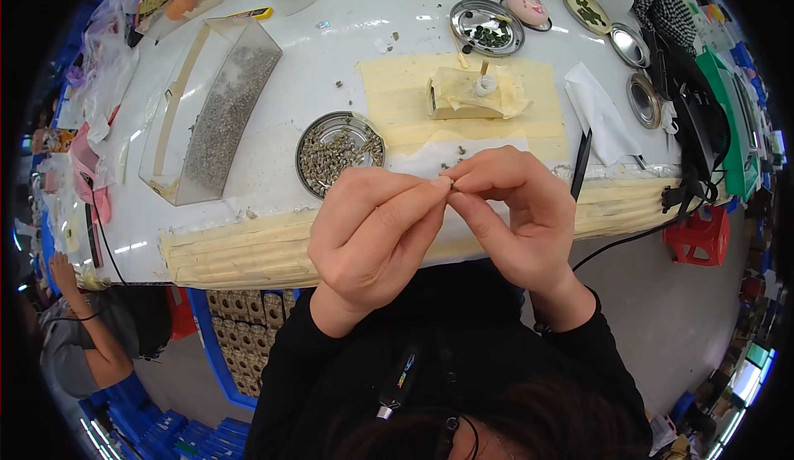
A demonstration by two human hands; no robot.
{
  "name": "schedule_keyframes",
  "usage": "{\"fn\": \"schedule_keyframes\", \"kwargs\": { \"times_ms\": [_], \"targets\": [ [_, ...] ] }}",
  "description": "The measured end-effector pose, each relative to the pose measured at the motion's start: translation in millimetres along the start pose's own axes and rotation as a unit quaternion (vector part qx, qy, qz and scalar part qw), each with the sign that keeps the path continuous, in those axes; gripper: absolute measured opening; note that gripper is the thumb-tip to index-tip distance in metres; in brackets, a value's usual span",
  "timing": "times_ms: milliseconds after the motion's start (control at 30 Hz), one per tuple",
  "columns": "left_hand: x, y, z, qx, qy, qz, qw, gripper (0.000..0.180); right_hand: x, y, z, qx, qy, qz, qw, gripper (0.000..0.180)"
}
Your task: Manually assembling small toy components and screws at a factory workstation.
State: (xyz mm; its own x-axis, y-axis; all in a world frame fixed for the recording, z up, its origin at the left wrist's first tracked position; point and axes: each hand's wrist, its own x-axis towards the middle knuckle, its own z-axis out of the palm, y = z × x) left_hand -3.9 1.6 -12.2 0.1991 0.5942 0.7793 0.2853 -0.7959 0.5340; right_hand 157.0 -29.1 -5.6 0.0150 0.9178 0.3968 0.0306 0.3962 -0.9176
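My left hand [376, 233] and my right hand [517, 212] meet fingertip to fingertip over the near edge of the white table [331, 80]. Together they pinch one tiny grey-green piece [451, 185], mostly hidden by the fingers. Just beyond my left hand sits a round metal dish [340, 152] full of similar small grey pieces. Further back, a tape-wrapped block [467, 95] with a small upright peg rests on a patch of beige masking tape [397, 80].
A long clear bin [213, 113] of grey pieces lies at the left. Metal dishes [486, 27], one with dark green bits, stand at the back. A black pen [580, 165] and white cloth [600, 113] lie right. A red stool [701, 235] stands below; another person [83, 336] sits lower left.
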Motion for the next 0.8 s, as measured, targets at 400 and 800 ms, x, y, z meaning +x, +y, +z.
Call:
{"fn": "schedule_keyframes", "kwargs": {
  "times_ms": [400, 800],
  "targets": [
    [3.7, -1.6, -5.9, -0.097, -0.034, -0.070, 0.992, 0.024, 1.8, -9.5, -7.6, 0.230, -0.035, 0.207, 0.950, 0.011],
    [4.7, -3.1, -9.8, -0.159, -0.069, -0.068, 0.983, 0.024, 2.8, -8.3, -11.7, 0.268, -0.075, 0.268, 0.922, 0.014]
  ]
}}
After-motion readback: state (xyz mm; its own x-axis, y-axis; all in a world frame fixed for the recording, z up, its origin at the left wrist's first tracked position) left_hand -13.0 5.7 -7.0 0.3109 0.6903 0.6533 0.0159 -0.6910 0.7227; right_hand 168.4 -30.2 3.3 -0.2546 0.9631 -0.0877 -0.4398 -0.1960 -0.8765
